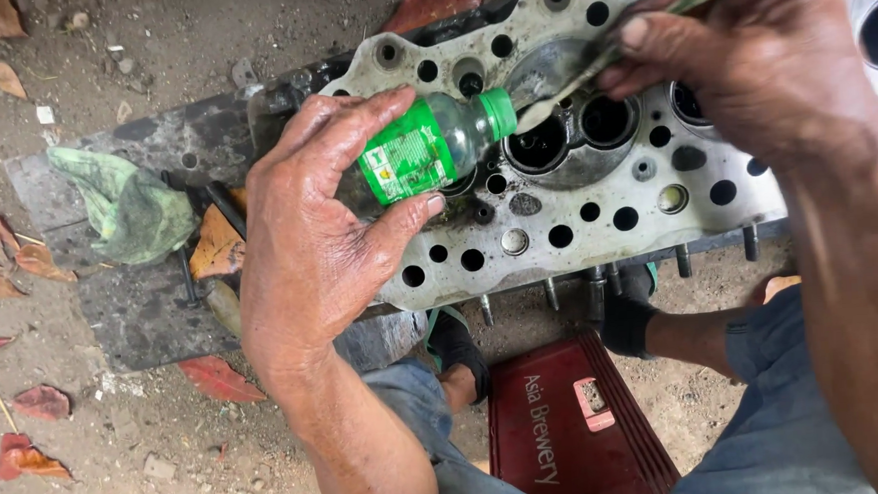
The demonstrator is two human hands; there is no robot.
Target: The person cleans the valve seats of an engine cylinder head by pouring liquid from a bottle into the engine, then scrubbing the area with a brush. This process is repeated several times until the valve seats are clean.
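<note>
head view, looking down. left hand: grip closed around small clear plastic bottle with green label and green cap, held on its side, cap end over the grey metal cylinder head with many round holes. right hand: grip closed on thin green-handled brush, pale bristle end just beside the bottle cap, above a dark round valve opening. cylinder head lying flat on dark grimy slab on bare dirt ground, row of studs along its near edge. crumpled green rag on the slab, well apart from the bottle. dry reddish leaves scattered on the ground. red plastic crate below, between blue-denim-clad legs; dark sandalled feet near the head's edge.
</note>
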